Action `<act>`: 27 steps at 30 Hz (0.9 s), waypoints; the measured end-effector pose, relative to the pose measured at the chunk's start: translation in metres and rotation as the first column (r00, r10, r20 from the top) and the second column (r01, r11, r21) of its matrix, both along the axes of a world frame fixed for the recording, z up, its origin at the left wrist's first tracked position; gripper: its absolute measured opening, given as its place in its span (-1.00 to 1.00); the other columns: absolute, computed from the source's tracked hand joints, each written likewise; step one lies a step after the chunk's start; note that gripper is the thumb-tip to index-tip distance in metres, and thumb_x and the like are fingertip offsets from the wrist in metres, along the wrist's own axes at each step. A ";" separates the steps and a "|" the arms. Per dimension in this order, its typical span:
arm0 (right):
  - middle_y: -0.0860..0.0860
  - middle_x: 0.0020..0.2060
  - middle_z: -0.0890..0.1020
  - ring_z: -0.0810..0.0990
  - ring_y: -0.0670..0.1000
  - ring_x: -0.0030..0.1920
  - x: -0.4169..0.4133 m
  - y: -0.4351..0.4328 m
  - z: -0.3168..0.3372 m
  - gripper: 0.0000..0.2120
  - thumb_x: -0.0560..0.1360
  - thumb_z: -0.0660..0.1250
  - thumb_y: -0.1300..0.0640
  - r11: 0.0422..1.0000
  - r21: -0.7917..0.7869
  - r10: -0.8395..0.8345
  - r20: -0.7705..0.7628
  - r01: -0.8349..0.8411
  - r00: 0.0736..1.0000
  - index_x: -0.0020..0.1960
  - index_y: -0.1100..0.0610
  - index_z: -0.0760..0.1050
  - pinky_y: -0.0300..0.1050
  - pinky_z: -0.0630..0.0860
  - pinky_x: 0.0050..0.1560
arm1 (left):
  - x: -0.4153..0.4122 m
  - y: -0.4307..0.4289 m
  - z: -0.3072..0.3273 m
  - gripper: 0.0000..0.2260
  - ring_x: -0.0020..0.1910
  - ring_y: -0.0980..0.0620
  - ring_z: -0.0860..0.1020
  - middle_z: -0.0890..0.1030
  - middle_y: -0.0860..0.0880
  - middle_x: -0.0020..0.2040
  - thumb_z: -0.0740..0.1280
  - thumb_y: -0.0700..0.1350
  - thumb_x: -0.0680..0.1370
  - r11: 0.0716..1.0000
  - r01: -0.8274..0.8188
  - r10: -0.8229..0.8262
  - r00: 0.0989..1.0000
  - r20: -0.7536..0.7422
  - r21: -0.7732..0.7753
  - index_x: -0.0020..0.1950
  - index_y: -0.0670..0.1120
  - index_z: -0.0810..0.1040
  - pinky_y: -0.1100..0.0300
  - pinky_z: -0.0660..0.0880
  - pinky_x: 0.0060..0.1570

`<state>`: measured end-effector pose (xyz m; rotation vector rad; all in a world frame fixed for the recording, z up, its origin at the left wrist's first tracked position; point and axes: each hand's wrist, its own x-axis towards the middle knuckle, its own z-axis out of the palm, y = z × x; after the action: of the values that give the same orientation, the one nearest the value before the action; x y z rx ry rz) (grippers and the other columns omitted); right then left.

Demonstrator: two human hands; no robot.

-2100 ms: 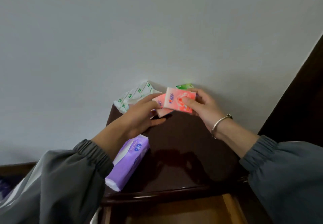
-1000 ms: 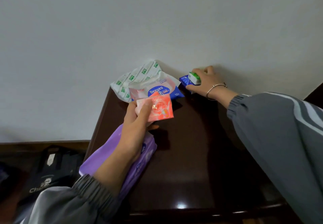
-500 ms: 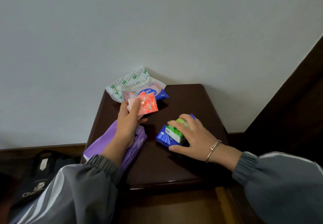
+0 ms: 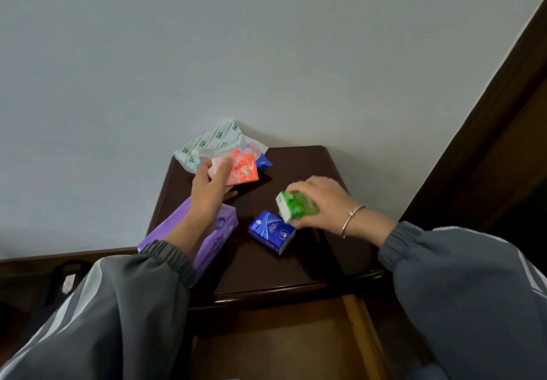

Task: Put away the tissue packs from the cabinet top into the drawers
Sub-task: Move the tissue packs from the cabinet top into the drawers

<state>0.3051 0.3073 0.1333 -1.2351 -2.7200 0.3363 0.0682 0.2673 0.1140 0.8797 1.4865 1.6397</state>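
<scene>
The dark cabinet top (image 4: pixel 299 270) is sitting against the wall, and under its near edge a drawer (image 4: pixel 281 350) is standing pulled out, showing wooden floor; its near end is running out of frame between the sleeves.

The long purple pack (image 4: pixel 220 236) is lying on the left side, its long axis running from near left to far right, and the left forearm is covering much of it. At the far left corner a white pack with green print (image 4: pixel 214 141) is leaning at the wall, with a blue-cornered pack (image 4: pixel 264 162) mostly hidden in front of it.

The left hand (image 4: pixel 207 196) is pinching the pink packs (image 4: pixel 245 170) between thumb and fingers above that corner; how many is hard to tell.

The blue pack (image 4: pixel 270 232) is lying flat mid-top, its long axis pointing near right. The right hand (image 4: pixel 324 202) is curling around the green pack (image 4: pixel 297 208), blurred, tilted just above the blue one's far end.
</scene>
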 end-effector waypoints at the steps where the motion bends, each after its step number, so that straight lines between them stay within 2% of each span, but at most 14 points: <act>1: 0.06 0.06 0.49 0.44 0.14 0.14 -0.001 0.011 0.005 -0.37 0.26 0.46 -0.22 0.998 0.032 -0.049 -0.045 0.050 0.998 0.27 -0.11 0.39 0.02 0.35 0.21 | -0.001 -0.003 0.004 -0.79 0.01 0.03 0.64 0.64 -0.06 0.06 0.36 0.12 0.50 1.000 -0.002 0.002 1.000 -0.005 0.013 0.04 0.05 0.50 0.22 0.59 -0.19; 4: 0.12 0.08 0.49 0.44 0.18 0.13 -0.014 0.049 0.014 -0.35 0.25 0.48 -0.18 0.978 0.062 -0.192 -0.097 0.198 0.977 0.29 -0.10 0.41 -0.01 0.38 0.19 | -0.007 -0.019 0.011 -0.60 0.11 -0.04 0.62 0.63 -0.11 0.14 0.37 0.14 0.48 1.000 -0.009 0.009 1.000 0.011 0.011 0.18 -0.08 0.50 0.06 0.57 0.06; 5: 0.13 0.12 0.48 0.44 0.20 0.16 -0.018 0.060 0.012 -0.34 0.26 0.49 -0.16 0.973 0.059 -0.219 -0.075 0.224 0.973 0.31 -0.09 0.40 0.01 0.37 0.23 | -0.009 -0.026 0.012 -0.57 0.11 -0.04 0.61 0.63 -0.12 0.15 0.37 0.13 0.49 1.000 -0.012 0.012 1.000 0.020 0.001 0.23 -0.13 0.48 0.06 0.55 0.07; 9: 0.17 0.27 0.43 0.41 0.22 0.28 -0.025 0.075 -0.012 -0.27 0.33 0.44 -0.17 0.955 -0.129 -0.265 0.041 0.268 0.963 0.42 -0.03 0.28 0.09 0.36 0.31 | -0.016 -0.054 0.007 -0.57 -0.05 0.01 0.59 0.63 -0.15 0.10 0.32 0.10 0.54 0.996 -0.039 0.039 0.999 0.003 -0.081 0.25 -0.18 0.47 0.16 0.49 -0.15; 10: 0.16 0.31 0.41 0.39 0.21 0.32 -0.023 0.073 -0.017 -0.26 0.36 0.42 -0.18 0.947 -0.154 -0.283 0.018 0.282 0.959 0.45 -0.01 0.25 0.11 0.34 0.33 | -0.019 -0.059 0.006 -0.58 -0.07 0.02 0.60 0.64 -0.14 0.09 0.32 0.10 0.54 0.994 -0.045 0.045 0.999 -0.005 -0.101 0.25 -0.17 0.47 0.16 0.49 -0.15; 12: 0.13 0.35 0.39 0.38 0.16 0.35 -0.016 0.064 -0.023 -0.31 0.41 0.39 -0.14 0.951 -0.128 -0.299 -0.144 0.282 0.943 0.45 0.04 0.25 0.09 0.32 0.36 | -0.022 -0.069 0.004 -0.60 -0.07 0.05 0.62 0.64 -0.10 0.06 0.32 0.11 0.54 0.991 -0.053 0.051 0.998 -0.022 -0.124 0.23 -0.14 0.48 0.19 0.51 -0.17; 14: 0.09 0.33 0.43 0.40 0.11 0.33 -0.005 0.050 -0.025 -0.38 0.41 0.39 -0.11 0.974 -0.114 -0.217 -0.248 0.194 0.944 0.41 0.04 0.32 -0.02 0.32 0.35 | -0.022 -0.077 0.001 -0.61 -0.02 0.05 0.62 0.64 -0.07 0.06 0.32 0.12 0.54 0.987 -0.072 0.067 0.997 -0.039 -0.143 0.23 -0.11 0.48 0.17 0.53 -0.12; 15: 0.06 0.33 0.43 0.40 0.09 0.32 0.002 0.041 -0.027 -0.37 0.40 0.40 -0.12 0.983 -0.135 -0.150 -0.210 0.123 0.966 0.40 0.03 0.33 -0.08 0.31 0.33 | -0.020 -0.080 -0.003 -0.61 0.02 0.03 0.61 0.63 -0.07 0.07 0.32 0.12 0.53 0.985 -0.082 0.075 0.996 -0.049 -0.149 0.23 -0.10 0.48 0.15 0.53 -0.09; 17: 0.02 0.37 0.39 0.38 0.06 0.34 0.012 0.026 -0.031 -0.32 0.38 0.42 -0.14 0.984 -0.172 -0.045 -0.039 0.038 0.998 0.42 0.00 0.29 -0.06 0.31 0.34 | -0.014 -0.085 -0.009 -0.62 0.04 0.02 0.59 0.62 -0.07 0.09 0.32 0.12 0.53 0.983 -0.092 0.084 0.995 -0.059 -0.157 0.23 -0.09 0.48 0.15 0.52 -0.04; 20: 0.02 0.32 0.41 0.40 0.10 0.26 0.016 0.016 -0.036 -0.34 0.40 0.36 -0.18 0.998 -0.018 -0.050 0.160 0.053 0.986 0.43 -0.05 0.26 -0.02 0.36 0.24 | -0.009 -0.089 -0.016 -0.61 0.04 0.05 0.60 0.63 -0.05 0.09 0.33 0.14 0.52 0.982 -0.081 0.081 0.997 -0.004 -0.173 0.22 -0.07 0.48 0.18 0.52 -0.03; 24: 0.03 0.10 0.48 0.46 0.10 0.14 0.014 0.009 -0.028 -0.40 0.32 0.36 -0.29 0.982 0.058 -0.185 0.180 0.178 0.966 0.26 -0.03 0.41 -0.04 0.42 0.11 | -0.015 -0.090 -0.019 -0.55 0.09 -0.03 0.63 0.65 -0.10 0.11 0.31 0.14 0.53 0.986 -0.057 0.074 0.992 0.103 -0.159 0.28 -0.13 0.47 0.14 0.54 0.01; 27: 0.04 0.05 0.47 0.47 0.09 0.10 0.015 -0.001 -0.023 -0.40 0.30 0.35 -0.33 0.950 0.049 -0.312 0.178 0.309 0.933 0.19 0.02 0.44 -0.04 0.42 0.05 | -0.017 -0.091 -0.022 -0.54 0.09 -0.04 0.64 0.65 -0.12 0.10 0.31 0.14 0.54 0.988 -0.048 0.067 0.990 0.127 -0.146 0.28 -0.15 0.46 0.17 0.54 -0.03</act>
<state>0.3199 0.3060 0.1099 -1.7384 -2.5992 0.1637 0.0509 0.1767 0.0923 0.6434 1.5283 1.5791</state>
